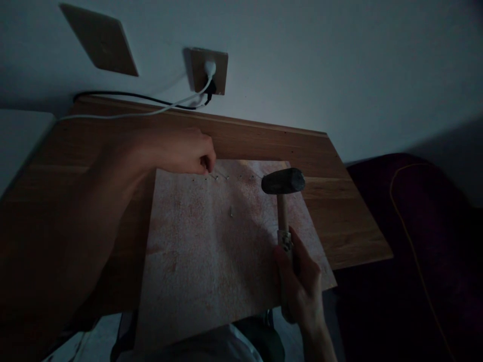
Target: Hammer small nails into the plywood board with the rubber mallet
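Observation:
My right hand [300, 284] is wrapped round the wooden handle of a hammer [284, 187], whose dark head hovers over the far right part of a pale board [211, 261]. My left hand [181, 151] rests at the board's far edge with its fingers pinched together, apparently on a small nail that I cannot make out. A row of several small nails [226, 177] runs along that far edge, between the pinched fingers and the hammer head. One loose nail [231, 212] lies near the board's middle.
The board lies on a wooden table [339, 211] against a white wall. A wall socket [209, 70] holds a white plug and a black plug, with cables trailing left. A dark seat with a thin yellow cord [411, 236] is at the right.

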{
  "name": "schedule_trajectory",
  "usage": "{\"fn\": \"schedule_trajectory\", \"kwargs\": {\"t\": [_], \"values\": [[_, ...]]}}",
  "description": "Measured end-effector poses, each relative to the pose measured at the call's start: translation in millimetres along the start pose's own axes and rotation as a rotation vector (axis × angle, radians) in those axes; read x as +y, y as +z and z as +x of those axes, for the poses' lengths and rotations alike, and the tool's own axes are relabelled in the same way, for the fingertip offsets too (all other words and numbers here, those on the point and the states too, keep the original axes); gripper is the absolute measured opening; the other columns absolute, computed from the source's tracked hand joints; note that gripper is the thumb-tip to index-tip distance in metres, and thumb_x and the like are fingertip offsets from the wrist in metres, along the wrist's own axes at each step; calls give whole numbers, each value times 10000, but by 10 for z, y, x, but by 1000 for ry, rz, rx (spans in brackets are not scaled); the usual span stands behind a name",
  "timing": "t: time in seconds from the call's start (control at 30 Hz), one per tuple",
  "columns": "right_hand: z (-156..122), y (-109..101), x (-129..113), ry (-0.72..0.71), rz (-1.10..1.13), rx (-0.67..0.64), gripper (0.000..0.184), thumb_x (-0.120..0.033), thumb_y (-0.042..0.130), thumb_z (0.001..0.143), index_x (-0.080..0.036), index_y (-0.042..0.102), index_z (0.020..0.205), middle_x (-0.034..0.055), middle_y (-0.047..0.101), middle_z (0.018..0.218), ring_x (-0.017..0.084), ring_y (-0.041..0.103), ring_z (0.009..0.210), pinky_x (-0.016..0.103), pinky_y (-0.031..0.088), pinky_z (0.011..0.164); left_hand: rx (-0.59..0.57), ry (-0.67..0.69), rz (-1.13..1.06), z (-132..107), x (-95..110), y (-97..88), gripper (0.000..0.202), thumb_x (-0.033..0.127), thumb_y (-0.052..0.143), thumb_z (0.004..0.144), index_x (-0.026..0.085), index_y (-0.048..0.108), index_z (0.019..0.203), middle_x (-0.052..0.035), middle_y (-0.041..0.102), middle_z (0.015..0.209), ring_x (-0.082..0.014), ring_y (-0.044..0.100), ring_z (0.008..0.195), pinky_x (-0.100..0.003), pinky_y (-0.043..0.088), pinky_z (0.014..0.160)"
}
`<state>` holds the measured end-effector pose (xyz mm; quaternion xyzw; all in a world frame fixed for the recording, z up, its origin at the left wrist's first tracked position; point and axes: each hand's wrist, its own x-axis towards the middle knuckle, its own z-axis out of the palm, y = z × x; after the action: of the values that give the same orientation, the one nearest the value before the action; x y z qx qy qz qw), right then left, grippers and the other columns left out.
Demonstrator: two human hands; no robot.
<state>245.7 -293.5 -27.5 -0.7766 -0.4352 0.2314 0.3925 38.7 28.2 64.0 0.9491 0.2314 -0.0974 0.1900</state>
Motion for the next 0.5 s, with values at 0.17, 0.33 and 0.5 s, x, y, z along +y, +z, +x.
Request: {"fn": "schedule_trajectory", "kwargs": {"t": [0.17,0.33,0.5], "values": [[6,1,-39,80,4,47,605,-488,648,1021,-148,642,1521,-23,607,654,149,556,524,250,451,449,-44,-14,-17,83,-181,101,290,202,605,880,206,848,1039,-24,832,950,-177,693,891,-258,477,885],[9,4,-53,60,6,53,561,-440,648,1017,-137,673,1488,-24,583,642,154,557,526,253,443,443,-39,6,-15,110,-203,115,277,205,620,841,222,861,977,-26,836,923,-179,712,841,-253,484,830],[5,4,-29,81,50,31,592,-425,653,1008,-132,642,1522,-44,553,588,139,524,467,238,402,395,-54,19,-30,128,-219,149,309,244,613,867,219,863,1047,-37,839,928,-202,718,904,-274,496,872]]}}
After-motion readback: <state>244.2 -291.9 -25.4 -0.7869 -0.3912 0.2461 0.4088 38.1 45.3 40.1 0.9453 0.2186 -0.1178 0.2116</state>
